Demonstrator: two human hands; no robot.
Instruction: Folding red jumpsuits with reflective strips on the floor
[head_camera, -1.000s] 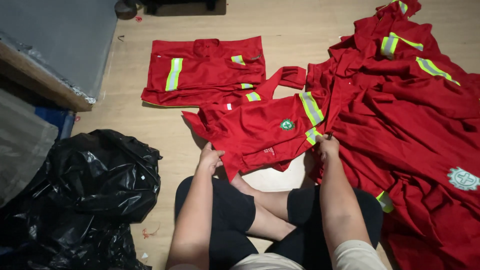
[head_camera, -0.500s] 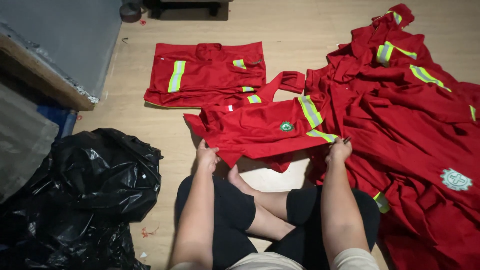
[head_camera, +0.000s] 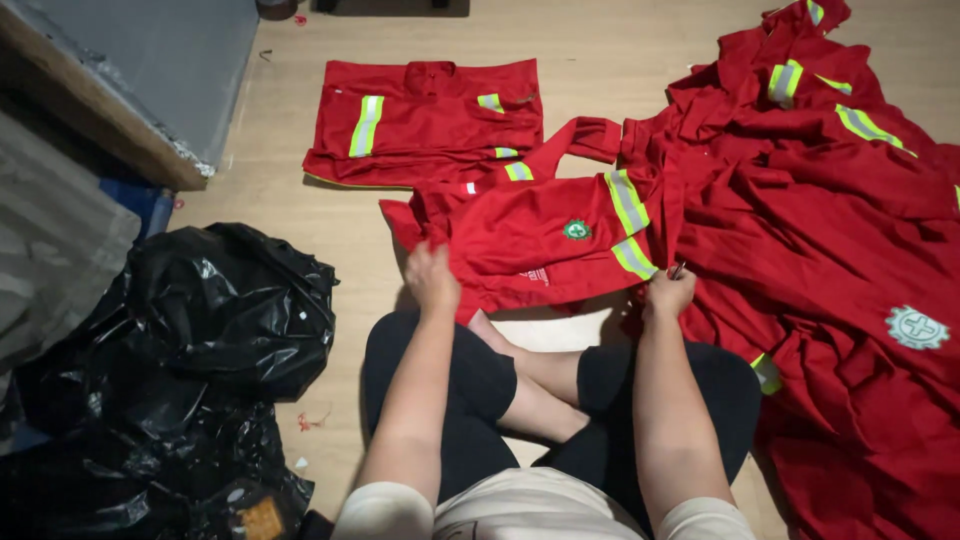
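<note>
Both hands, left and right, grasp the near edge of a red shirt, creased, yellow-striped, green badge; red pile at 3 o'clock.

hands gripping red jacket, floor

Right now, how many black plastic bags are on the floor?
2: one large bag left of the knees, another bag below it; more may be hidden.

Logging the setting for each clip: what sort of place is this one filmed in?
Probably an informal indoor workroom or home floor, not a factory line. The person sits cross-legged on a bare wooden floor, both hands on a red work shirt, with a heap of red garments beside them and black plastic bags nearby.
</note>
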